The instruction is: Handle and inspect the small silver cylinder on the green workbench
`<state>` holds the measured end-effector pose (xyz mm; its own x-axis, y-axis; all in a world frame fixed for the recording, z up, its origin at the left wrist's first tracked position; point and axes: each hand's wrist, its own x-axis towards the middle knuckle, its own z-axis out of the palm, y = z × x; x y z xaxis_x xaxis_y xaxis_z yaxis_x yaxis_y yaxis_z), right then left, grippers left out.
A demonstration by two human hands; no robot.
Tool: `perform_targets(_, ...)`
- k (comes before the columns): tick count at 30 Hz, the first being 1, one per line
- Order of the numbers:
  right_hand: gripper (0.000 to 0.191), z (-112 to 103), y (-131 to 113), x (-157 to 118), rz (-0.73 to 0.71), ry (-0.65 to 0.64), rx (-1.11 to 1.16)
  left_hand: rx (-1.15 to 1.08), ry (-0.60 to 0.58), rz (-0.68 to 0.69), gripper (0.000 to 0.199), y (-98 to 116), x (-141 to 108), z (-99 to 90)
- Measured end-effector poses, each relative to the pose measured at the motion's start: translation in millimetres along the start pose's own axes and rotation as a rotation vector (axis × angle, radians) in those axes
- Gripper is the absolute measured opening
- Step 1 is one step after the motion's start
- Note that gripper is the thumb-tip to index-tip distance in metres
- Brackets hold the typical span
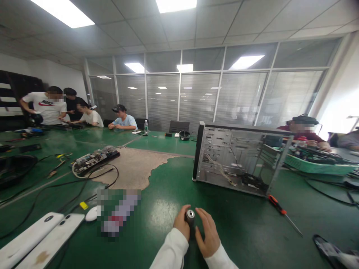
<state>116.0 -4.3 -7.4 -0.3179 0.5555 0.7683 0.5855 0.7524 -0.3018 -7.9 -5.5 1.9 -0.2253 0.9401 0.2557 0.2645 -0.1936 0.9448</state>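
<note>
My left hand (182, 223) is wrapped round a dark cylindrical tool (190, 216) with a round silver end facing up and a dark opening in its middle. Its lower body is hidden between my wrists. Beside it, my right hand (208, 233) is held with fingers apart, curved toward the tool without gripping it. Beyond my hands, an open computer case (232, 157) stands on the green table (168, 186), its side panel off and cables showing inside. A screwdriver (278, 205) with a red and black handle lies right of my hands.
White panels (47, 243), a white mouse-like piece (91, 214) and a blurred-out item (120, 213) lie on the left. Further back are an opened device with exposed parts (95, 160) and loose black cables. A green basket (316, 167) of parts stands right. Several people sit or stand around.
</note>
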Motion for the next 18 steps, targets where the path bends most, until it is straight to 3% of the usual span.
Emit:
perform_targets(5, 0.051, -5, -13, 3, -0.055, 0.006, 0.026, 0.030, -0.028, -0.009, 0.051, -6, -8, 0.3)
perform_targets(10, 0.040, -15, -33, 1, -0.081, -0.086, 0.060, 0.031, -0.084, 0.012, 0.047, -2, -26, -4.4)
perform_targets(14, 0.029, -31, -47, -8, -0.006, -0.120, 0.056, 0.040, -0.185, -0.017, 0.055, 7, -38, -7.9)
perform_targets(18, 0.031, -58, -52, -24, 0.061, -0.172, -0.024, -0.049, -0.119, -0.113, 0.053, 4, -39, -6.7)
